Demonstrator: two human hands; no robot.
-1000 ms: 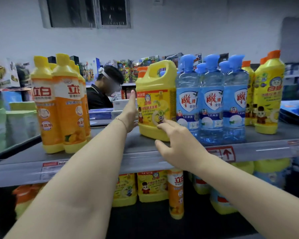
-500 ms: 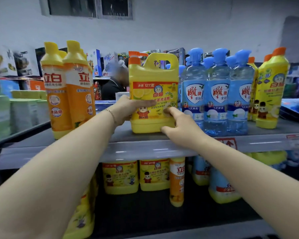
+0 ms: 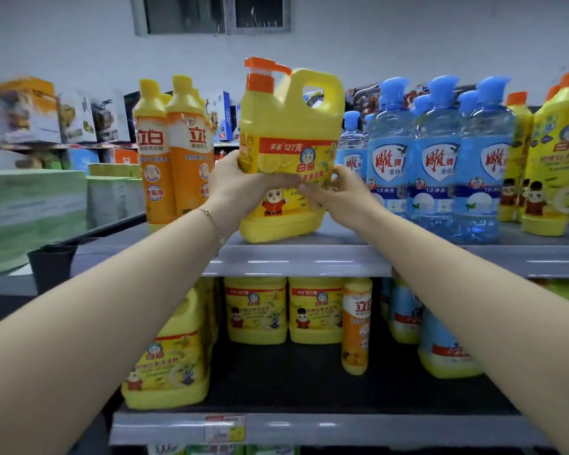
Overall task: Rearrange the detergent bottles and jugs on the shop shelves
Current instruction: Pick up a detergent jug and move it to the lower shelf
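Now fingers (image 3: 276, 182) of the left hand (image 3: 237, 188) and right hand (image 3: 342, 195) clamp the yellow jug (image 3: 289, 152), tilted at the front of the top shelf (image 3: 309, 257) between orange bottles (image 3: 171, 152) and blue bottles (image 3: 437, 159); a slipping grip could knock neighbours over.

I see a yellow jug (image 3: 289, 133) of glossy, opaque plastic with a slick printed label and an orange plastic pump. The blue bottles (image 3: 437, 165) beside it are clear, shiny plastic. The orange bottles (image 3: 174, 152) look smooth and glossy too. The upper shelf (image 3: 309, 261) reads as grey painted metal with a soft sheen.
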